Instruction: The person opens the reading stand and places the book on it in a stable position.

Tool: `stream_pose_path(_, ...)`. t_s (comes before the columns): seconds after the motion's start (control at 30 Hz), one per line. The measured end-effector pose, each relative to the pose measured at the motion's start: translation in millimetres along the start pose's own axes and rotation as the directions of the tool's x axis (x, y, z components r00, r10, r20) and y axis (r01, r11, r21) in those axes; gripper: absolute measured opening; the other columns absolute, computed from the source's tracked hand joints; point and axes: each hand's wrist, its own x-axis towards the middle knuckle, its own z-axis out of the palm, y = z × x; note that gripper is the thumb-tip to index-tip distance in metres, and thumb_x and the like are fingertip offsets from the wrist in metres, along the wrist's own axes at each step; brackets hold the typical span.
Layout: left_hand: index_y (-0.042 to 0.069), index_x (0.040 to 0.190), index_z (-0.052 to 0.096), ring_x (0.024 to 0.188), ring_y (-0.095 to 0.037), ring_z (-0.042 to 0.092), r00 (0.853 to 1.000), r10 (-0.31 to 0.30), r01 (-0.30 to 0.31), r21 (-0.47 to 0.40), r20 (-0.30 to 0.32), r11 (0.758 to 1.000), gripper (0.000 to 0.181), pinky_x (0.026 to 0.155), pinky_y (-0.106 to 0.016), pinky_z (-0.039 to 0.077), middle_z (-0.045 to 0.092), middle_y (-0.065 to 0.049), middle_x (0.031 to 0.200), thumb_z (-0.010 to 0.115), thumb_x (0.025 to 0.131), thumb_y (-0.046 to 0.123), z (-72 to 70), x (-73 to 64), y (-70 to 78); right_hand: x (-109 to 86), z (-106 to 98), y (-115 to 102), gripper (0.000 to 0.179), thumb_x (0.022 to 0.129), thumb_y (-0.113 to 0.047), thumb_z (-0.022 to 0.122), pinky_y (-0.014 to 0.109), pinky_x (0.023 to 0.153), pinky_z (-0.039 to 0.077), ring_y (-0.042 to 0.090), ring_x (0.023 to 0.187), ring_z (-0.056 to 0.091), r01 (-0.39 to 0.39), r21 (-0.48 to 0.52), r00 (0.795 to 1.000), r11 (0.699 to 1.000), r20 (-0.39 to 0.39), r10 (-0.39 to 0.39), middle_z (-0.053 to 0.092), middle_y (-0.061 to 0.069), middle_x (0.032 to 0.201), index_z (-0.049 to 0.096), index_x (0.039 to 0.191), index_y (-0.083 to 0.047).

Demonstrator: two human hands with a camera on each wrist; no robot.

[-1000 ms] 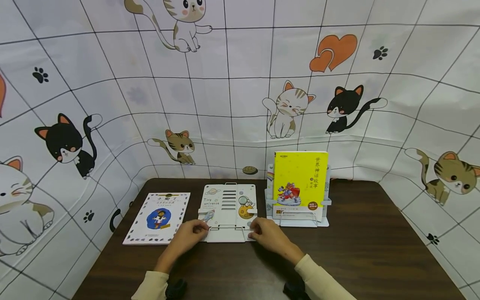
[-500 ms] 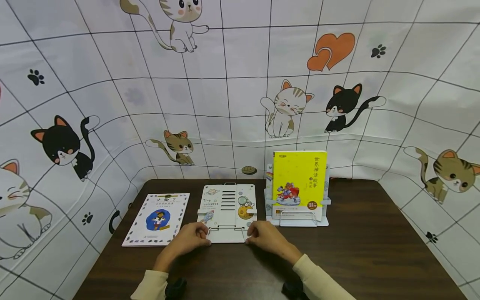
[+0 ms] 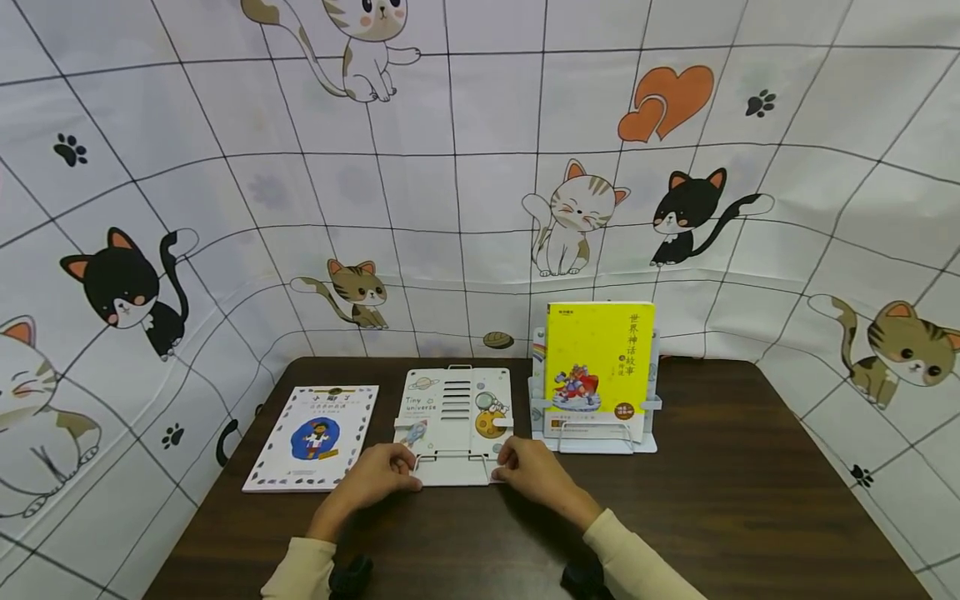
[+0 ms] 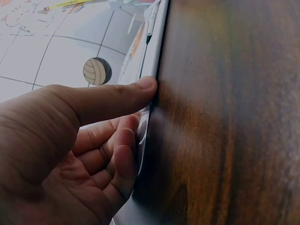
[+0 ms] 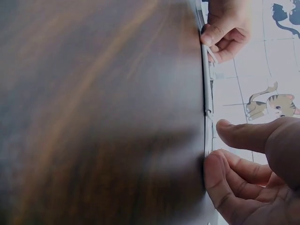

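Note:
A white book stand [image 3: 453, 417] printed "Tiny universe" lies flat on the table, its wire page holder along the near edge. My left hand [image 3: 381, 475] holds its near left corner; in the left wrist view the thumb [image 4: 126, 96] presses the front edge while the other fingers curl along the side. At the near right corner, my right hand [image 3: 536, 472] has its curled fingers right at the edge. In the right wrist view the right thumb [image 5: 241, 136] points at the stand's edge beside the wire, spaced from the fingertips.
A white book with a blue round picture [image 3: 315, 437] lies left of the stand. To the right, a yellow book [image 3: 600, 358] leans upright on a second stand [image 3: 603, 446]. The brown table [image 3: 735, 500] ends at a cat-print cloth backdrop [image 3: 465, 192].
Both hands have shifted slightly at the stand's near corners, the left thumb coming round to the front edge. The stand and the books stay in place.

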Motion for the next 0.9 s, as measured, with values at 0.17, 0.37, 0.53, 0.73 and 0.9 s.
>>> stream_pose_path(0.17, 0.004, 0.097, 0.073, 0.068, -0.011, 0.053, 1.000, -0.011, 0.011, -0.002, 0.003, 1.000, 0.029, 0.062, -0.023, 0.042, 0.059, 0.003, 0.076, 0.093, 0.079, 0.014, 0.6, 0.5, 1.3, 3.4, 5, 1, 0.015, 0.091, -0.016, 0.085, 0.025, 0.063, 0.048, 0.005, 0.070, 0.058, -0.004, 0.000, 1.000, 1.000, 0.019, 0.004, 0.070, -0.001, 0.078, 0.072, 0.089, -0.009)
stream_pose_path(0.37, 0.003, 0.096, 0.073, 0.066, -0.010, 0.052, 1.000, -0.021, 0.021, -0.008, -0.021, 1.000, 0.029, 0.061, -0.023, 0.042, 0.060, 0.002, 0.075, 0.093, 0.077, 0.012, 1.5, -0.5, 3.4, 8.3, 14, -3, 0.020, 0.086, -0.018, 0.089, 0.023, 0.061, 0.048, 0.003, 0.067, 0.058, 0.007, 0.006, 0.999, 1.000, 0.035, -0.007, 0.070, -0.002, 0.076, 0.071, 0.085, -0.009)
stream_pose_path(0.53, 0.003, 0.094, 0.073, 0.066, -0.010, 0.053, 0.998, -0.040, 0.039, -0.018, -0.038, 0.999, 0.029, 0.061, -0.023, 0.042, 0.061, 0.002, 0.075, 0.094, 0.075, 0.011, 2.4, -2.0, 4.1, 8.0, 14, -9, 0.023, 0.082, -0.014, 0.091, 0.023, 0.060, 0.047, 0.003, 0.066, 0.056, -0.013, 0.009, 0.999, 1.000, 0.036, 0.012, 0.069, -0.002, 0.074, 0.068, 0.082, -0.010)
stream_pose_path(0.73, 0.008, 0.089, 0.070, 0.067, -0.012, 0.055, 0.997, -0.044, 0.043, -0.019, -0.066, 0.999, 0.029, 0.061, -0.024, 0.044, 0.062, 0.001, 0.076, 0.095, 0.074, 0.010, 3.5, -1.6, 1.2, 7.5, 13, -12, 0.025, 0.082, -0.010, 0.090, 0.020, 0.057, 0.044, 0.001, 0.061, 0.054, 0.003, 0.031, 1.000, 1.000, 0.017, -0.004, 0.069, -0.003, 0.069, 0.066, 0.076, -0.012)
stream_pose_path(0.9, 0.012, 0.083, 0.068, 0.064, -0.012, 0.054, 0.996, -0.026, 0.026, -0.004, -0.083, 1.000, 0.030, 0.060, -0.026, 0.043, 0.061, 0.002, 0.073, 0.096, 0.074, 0.010, 5.6, 1.3, -1.3, 7.6, 11, -12, 0.026, 0.082, -0.006, 0.089, 0.019, 0.055, 0.043, -0.001, 0.059, 0.053, 0.026, 0.034, 1.000, 0.999, 0.002, -0.027, 0.070, -0.004, 0.067, 0.066, 0.073, -0.013)
